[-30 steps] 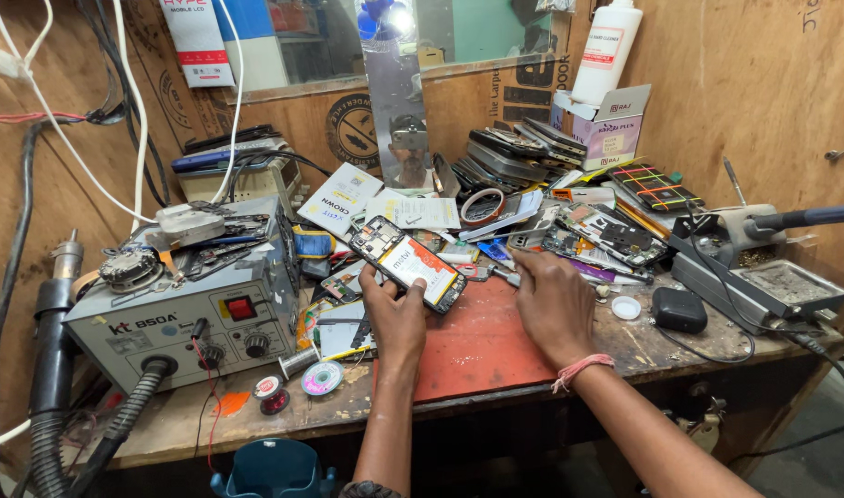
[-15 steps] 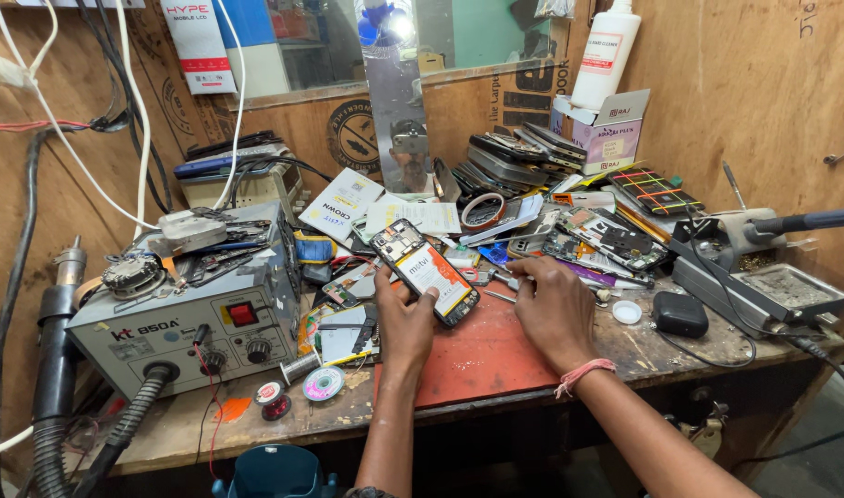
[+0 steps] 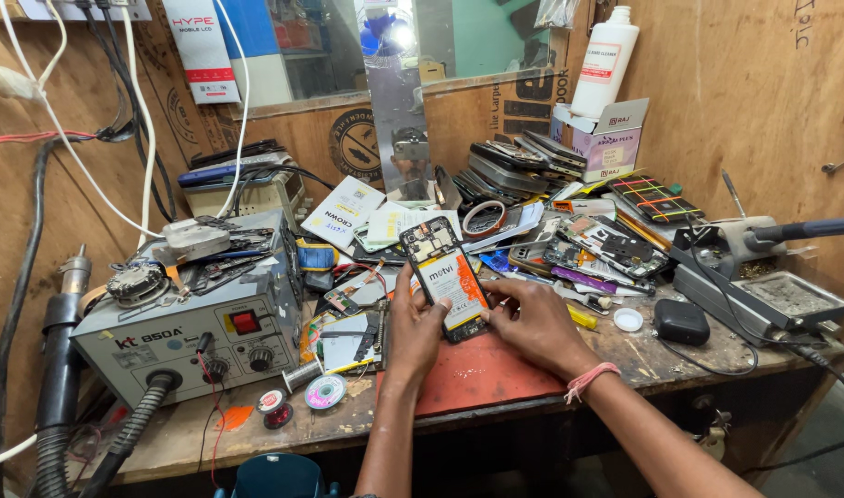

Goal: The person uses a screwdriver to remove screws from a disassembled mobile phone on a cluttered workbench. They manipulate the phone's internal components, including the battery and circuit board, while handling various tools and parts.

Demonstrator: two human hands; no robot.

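One opened phone [image 3: 445,277], two hands [image 3: 417,323]

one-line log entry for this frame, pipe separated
left hand: holds opened phone | right hand: on phone's lower edge | phone: over red mat

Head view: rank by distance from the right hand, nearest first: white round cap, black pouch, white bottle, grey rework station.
From the right hand:
1. White round cap, on the bench just to its right.
2. Black pouch, a little farther right.
3. Grey rework station, across the bench at the left.
4. White bottle, up at the back wall.
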